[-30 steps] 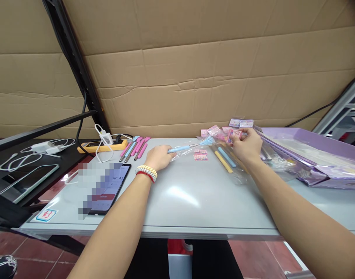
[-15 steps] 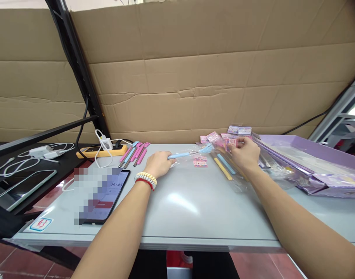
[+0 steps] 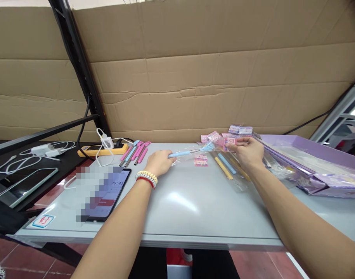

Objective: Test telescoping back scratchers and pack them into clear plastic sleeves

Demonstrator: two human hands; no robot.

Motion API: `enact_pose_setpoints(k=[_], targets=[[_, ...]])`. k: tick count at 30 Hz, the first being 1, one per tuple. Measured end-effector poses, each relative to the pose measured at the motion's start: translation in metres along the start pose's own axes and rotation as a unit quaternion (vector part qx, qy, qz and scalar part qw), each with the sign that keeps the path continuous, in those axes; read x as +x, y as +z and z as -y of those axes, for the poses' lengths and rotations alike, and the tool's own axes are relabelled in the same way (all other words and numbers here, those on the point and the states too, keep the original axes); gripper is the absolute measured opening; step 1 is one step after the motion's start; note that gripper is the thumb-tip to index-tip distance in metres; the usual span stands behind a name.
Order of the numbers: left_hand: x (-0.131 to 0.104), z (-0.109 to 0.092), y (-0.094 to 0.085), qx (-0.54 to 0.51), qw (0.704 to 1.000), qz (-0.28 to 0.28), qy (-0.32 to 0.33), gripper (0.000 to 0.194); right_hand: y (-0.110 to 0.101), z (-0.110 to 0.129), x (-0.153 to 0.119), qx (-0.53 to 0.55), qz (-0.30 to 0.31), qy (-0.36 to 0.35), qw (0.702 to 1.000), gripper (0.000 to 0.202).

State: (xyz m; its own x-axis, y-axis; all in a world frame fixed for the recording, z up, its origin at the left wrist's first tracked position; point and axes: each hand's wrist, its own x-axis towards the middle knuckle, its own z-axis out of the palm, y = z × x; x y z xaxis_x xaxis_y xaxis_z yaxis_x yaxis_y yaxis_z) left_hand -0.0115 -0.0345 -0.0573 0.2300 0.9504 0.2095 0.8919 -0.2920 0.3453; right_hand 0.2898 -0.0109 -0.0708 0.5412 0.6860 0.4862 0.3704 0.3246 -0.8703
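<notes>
Two hands were observed over the grey counter (image 3: 180, 217) in the head view. The left hand (image 3: 160, 163), with a braided bracelet (image 3: 146, 179) and a red cord at the wrist, was closed on the handle end of a blue utensil (image 3: 181, 154). This utensil lay roughly level above the middle of the counter, its claw-like head pointing toward the right hand (image 3: 250, 153), with clear film (image 3: 197, 148) about it. The right hand pinched a pink printed card (image 3: 224, 144) at its edge; whether card and film were joined could not be determined.

Below the utensil's head lay small pink labels (image 3: 201, 163). Just right of these were a yellow handle (image 3: 223, 167) and a blue handle (image 3: 226, 163), side by side. Purple cards (image 3: 245, 130) were noted behind the right hand, and a purple tray (image 3: 330, 192) to its right.

Left of the left hand, loose pink and blue utensils (image 3: 142, 155) lay together near a yellow power strip (image 3: 119, 150). A phone (image 3: 115, 193), partly pixelated, lay nearer the front edge.
</notes>
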Motion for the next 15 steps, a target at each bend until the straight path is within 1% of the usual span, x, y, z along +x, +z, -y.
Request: enact_pose_setpoints(k=[3,8,11,15], targets=[[0.001,0.001,0.001,0.004,1.000,-0.005,0.001,0.025,0.002,0.013,-0.007,0.044,0.010,0.063,0.997,0.045],[0.000,0.000,0.000,0.011,1.000,0.000,-0.008,0.026,0.005,0.026,-0.016,0.103,0.074,0.058,0.990,0.040],[-0.001,-0.002,-0.002,0.009,1.000,0.004,-0.009,0.026,0.007,0.026,-0.018,0.128,0.111,0.056,0.984,0.039],[-0.002,-0.004,-0.003,0.006,1.000,0.006,-0.009,0.025,0.008,0.023,-0.018,0.163,0.156,0.072,0.972,0.033]])
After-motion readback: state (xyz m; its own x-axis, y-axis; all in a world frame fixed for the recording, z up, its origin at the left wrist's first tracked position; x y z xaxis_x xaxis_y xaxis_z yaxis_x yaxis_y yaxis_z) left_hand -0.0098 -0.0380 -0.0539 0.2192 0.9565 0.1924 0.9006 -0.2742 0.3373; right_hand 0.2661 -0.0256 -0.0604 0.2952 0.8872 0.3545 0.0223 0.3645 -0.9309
